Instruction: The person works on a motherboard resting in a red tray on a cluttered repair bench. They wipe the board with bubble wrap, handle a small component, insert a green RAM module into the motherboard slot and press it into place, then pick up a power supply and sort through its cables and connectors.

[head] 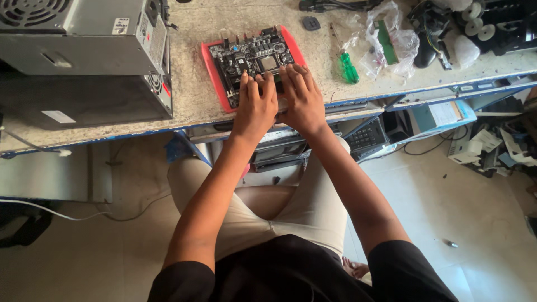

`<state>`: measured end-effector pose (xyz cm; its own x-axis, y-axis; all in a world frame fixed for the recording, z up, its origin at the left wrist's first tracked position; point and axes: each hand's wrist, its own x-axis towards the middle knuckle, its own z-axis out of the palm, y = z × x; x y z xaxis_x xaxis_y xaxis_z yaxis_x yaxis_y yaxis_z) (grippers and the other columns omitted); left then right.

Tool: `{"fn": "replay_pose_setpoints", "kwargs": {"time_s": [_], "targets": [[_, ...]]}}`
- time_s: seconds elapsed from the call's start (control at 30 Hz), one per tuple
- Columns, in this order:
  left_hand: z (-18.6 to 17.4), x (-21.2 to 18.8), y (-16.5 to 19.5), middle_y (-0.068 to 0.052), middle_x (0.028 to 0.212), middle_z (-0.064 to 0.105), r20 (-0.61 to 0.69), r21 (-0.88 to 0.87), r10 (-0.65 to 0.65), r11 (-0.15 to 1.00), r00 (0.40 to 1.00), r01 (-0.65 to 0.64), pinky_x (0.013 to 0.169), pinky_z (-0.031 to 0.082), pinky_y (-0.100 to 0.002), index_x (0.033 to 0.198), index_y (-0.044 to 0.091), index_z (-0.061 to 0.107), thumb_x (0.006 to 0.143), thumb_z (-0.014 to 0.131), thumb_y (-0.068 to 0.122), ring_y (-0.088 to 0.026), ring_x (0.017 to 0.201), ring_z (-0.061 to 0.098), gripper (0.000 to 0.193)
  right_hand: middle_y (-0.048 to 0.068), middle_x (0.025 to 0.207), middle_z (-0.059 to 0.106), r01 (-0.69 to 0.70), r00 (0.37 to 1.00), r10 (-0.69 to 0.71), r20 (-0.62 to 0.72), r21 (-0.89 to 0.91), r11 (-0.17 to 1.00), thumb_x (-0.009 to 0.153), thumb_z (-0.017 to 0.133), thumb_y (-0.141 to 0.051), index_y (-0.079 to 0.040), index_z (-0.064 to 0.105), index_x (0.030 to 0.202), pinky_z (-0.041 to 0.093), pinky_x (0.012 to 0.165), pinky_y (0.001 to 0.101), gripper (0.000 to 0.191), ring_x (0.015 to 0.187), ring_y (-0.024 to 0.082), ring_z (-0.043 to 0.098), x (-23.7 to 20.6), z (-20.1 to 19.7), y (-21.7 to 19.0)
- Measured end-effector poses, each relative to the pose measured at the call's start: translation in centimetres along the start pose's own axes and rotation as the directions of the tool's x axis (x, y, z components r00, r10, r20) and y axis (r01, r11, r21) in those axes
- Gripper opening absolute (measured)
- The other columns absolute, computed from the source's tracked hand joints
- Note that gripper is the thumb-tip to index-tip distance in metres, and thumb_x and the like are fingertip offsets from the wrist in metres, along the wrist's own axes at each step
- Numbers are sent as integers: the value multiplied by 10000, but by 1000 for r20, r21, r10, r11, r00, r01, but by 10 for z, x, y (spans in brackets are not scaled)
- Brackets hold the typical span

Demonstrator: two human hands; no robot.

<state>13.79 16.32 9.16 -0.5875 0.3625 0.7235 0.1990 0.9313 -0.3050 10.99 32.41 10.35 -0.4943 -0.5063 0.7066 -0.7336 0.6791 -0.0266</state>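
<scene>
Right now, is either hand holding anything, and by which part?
Nothing is lifted. Both the left hand and right hand lie palm-down on the near edge of the black circuit board, which rests on a red tray.

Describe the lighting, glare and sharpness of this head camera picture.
Head view: daylight falls evenly on the workbench, with bright glare on the clear plastic bags; the space under the bench and the floor on the left lie in shadow; both hands, left hand and right hand, and the circuit board are reasonably sharp; straight edges bow slightly near the borders.
</scene>
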Motion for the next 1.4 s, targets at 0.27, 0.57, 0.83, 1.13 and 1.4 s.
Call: {"fn": "replay_pose_setpoints", "kwargs": {"time_s": [0.27, 0.57, 0.83, 1.13, 1.4], "targets": [[2, -4, 1, -205, 1287, 544, 39, -52, 2, 999, 999, 0, 1136, 452, -541, 1172, -171, 631, 957, 564, 61, -378, 1070, 572, 324, 195, 1390, 540, -6, 1000, 6, 11, 7, 1000, 659, 894, -312, 26, 523, 1435, 385, 1206, 528, 924, 1347, 409, 514, -3, 1, 1], [-13, -4, 2, -224, 1307, 536, 104, -224, -109, 966, 989, 130, 1210, 385, -552, 1472, -71, 480, 775, 793, 183, -408, 1241, 525, 804, 183, 1476, 493, -86, 996, 86, 1, 2, 996, 675, 898, -270, -14, 470, 1495, 291, 1262, 548, 960, 1426, 393, 437, -4, 2, -3], [-51, -4, -6, -181, 1455, 489, 174, -286, -329, 885, 928, 368, 1179, 271, -610, 1476, -42, 431, 624, 872, 236, -391, 1367, 448, 999, 246, 1612, 332, -177, 984, 165, 73, 200, 964, 587, 924, -224, 3, 276, 1582, 172, 1281, 588, 1210, 1535, 449, 258, 2, -24, 0], [-49, -32, -24, -197, 1460, 477, 144, -469, -377, 788, 915, 399, 1236, 305, -584, 1414, -43, 492, 702, 901, 229, -402, 1384, 448, 864, 241, 1576, 402, -356, 934, 354, 46, 163, 920, 559, 1019, -520, -21, 470, 1452, 212, 1255, 601, 1161, 1491, 447, 341, -11, -35, 8], [-54, -28, -19, -141, 1419, 511, 201, -408, -386, 803, 901, 435, 1191, 276, -612, 1398, 2, 541, 659, 909, 213, -376, 1340, 456, 853, 248, 1546, 461, -362, 932, 357, 64, 212, 908, 559, 1013, -463, -37, 551, 1387, 337, 1196, 531, 1040, 1444, 443, 408, -11, -34, 10]]}}
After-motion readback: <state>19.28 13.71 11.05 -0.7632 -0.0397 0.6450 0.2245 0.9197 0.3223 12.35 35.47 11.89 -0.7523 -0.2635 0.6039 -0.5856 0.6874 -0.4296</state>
